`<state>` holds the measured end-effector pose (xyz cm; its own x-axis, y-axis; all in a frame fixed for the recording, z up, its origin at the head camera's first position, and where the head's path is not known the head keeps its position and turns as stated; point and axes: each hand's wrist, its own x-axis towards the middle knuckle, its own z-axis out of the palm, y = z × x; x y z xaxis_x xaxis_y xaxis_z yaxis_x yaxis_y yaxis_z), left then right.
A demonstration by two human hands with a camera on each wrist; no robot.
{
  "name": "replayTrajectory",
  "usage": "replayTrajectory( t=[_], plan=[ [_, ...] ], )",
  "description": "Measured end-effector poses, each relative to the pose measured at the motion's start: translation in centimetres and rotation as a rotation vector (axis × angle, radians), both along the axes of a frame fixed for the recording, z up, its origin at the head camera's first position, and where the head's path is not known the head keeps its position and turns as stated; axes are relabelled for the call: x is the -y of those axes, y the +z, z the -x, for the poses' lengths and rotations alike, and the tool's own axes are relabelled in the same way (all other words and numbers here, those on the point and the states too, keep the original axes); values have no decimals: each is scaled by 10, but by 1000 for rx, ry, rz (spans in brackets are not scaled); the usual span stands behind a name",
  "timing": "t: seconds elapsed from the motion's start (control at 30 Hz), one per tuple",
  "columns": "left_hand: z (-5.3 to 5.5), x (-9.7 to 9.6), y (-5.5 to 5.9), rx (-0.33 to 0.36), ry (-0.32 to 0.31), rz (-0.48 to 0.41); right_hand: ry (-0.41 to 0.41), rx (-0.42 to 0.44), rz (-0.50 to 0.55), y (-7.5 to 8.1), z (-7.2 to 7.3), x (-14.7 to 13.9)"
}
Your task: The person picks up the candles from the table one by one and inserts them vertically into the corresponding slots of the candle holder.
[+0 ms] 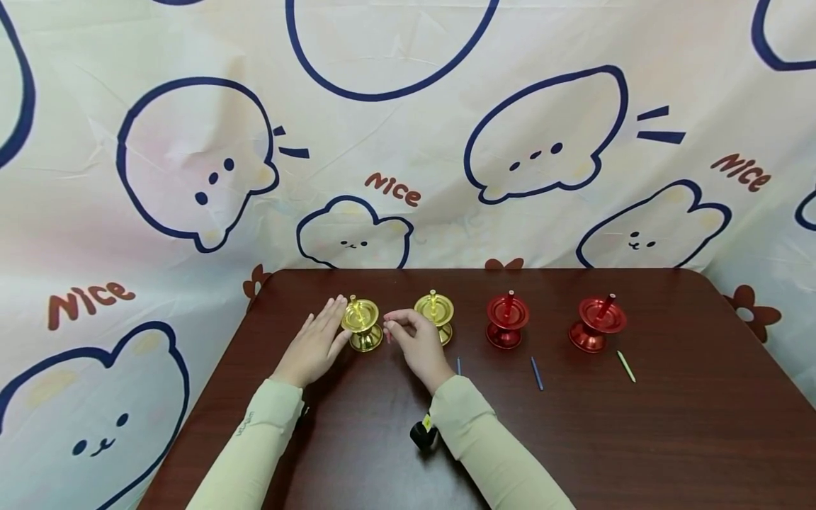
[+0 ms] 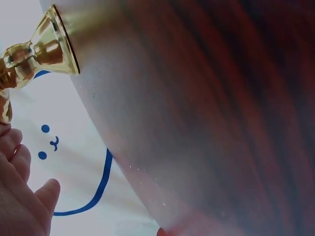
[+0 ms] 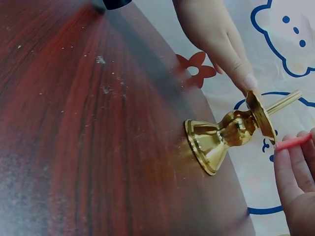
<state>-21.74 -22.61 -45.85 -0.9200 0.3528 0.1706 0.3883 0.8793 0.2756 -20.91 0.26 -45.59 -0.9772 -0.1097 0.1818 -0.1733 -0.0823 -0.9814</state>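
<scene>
My left hand [image 1: 315, 347] rests its fairly straight fingers at the plate edge of the leftmost gold candle holder [image 1: 365, 336]. This holder has a flared foot, a shallow plate and an upright central tube, clearest in the right wrist view. My right hand [image 1: 417, 346] pinches a thin pink candle [image 3: 293, 142] between thumb and fingers, just right of that holder's plate. The candle's end overlaps the plate rim in the right wrist view. Behind the right hand stands a second gold candle holder [image 1: 434, 309], partly hidden by the fingers.
Two red candle holders [image 1: 507, 319] [image 1: 594, 327] stand further right in the same row. In front of the row lie two thin blue sticks [image 1: 537, 373] [image 1: 458, 365] and a green stick [image 1: 626, 366]. A black device [image 1: 423, 433] sits by the right cuff. A printed cloth hangs behind the brown table [image 1: 637, 439].
</scene>
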Motion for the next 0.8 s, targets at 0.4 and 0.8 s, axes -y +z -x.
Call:
replayTrajectory(
  t=[0.4,0.8],
  plan=[
    [-1,-1,0,5,0,-12,14,-19,12,8,5,0],
    [0,-1,1,4,-2,-13,8,-96,-52,24,12,1]
  ],
)
